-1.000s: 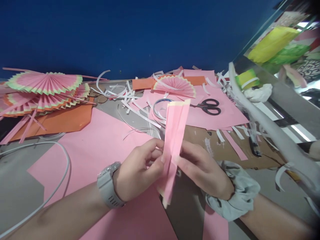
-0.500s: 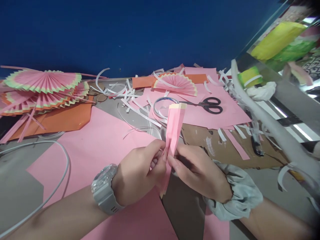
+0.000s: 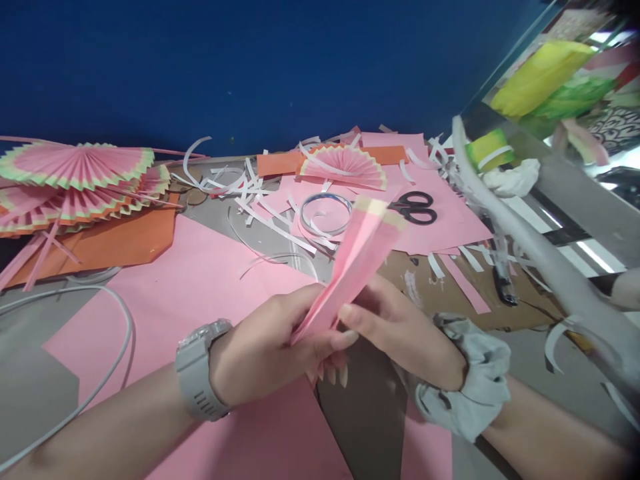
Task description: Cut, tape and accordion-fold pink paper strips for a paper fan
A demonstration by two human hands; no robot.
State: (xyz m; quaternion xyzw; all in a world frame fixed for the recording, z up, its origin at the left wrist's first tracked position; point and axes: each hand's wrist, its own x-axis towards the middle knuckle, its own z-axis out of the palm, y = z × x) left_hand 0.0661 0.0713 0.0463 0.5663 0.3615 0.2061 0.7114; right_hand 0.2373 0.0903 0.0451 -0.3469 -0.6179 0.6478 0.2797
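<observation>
"Blue wall [image 3: 280,60] at the back, gray table [image 3: 30,347] in front, paper scraps strewn across it. What holds the center?"

"Folded pink paper [image 3: 357,263], pale yellow at its far end, held above the table between a person's two bare hands. It slants away and to the right."

"And the fingers?"

"Left hand [image 3: 270,347] closes around the lower part, thumb laid along the front, fingertips showing beneath. Right hand [image 3: 405,333] keeps a narrow grip, thumb set against the paper's right edge; how its hidden fingers sit behind, I cannot tell."

"At the wrists?"

"Gray watch [image 3: 200,370] on the left, pale scrunchie [image 3: 470,380] on the right."

"Just beyond?"

"Roll of tape [image 3: 303,215] and black-handled scissors [image 3: 413,205], both lying over pink sheets [image 3: 445,233]; the held paper partly hides the scissors' blades. Behind them, one pleated pink fan [image 3: 345,167] rests spread open."

"Farther out?"

"White paper strips [image 3: 280,229] are scattered left of the tape. At far left, more pleated fans [image 3: 80,163], edged in pale green, are stacked over orange paper [image 3: 100,250]. A large pink sheet [image 3: 170,300] spreads beneath the left forearm, a white cable [image 3: 129,333] curving over it. To the right lies brown cardboard [image 3: 530,311]."
</observation>
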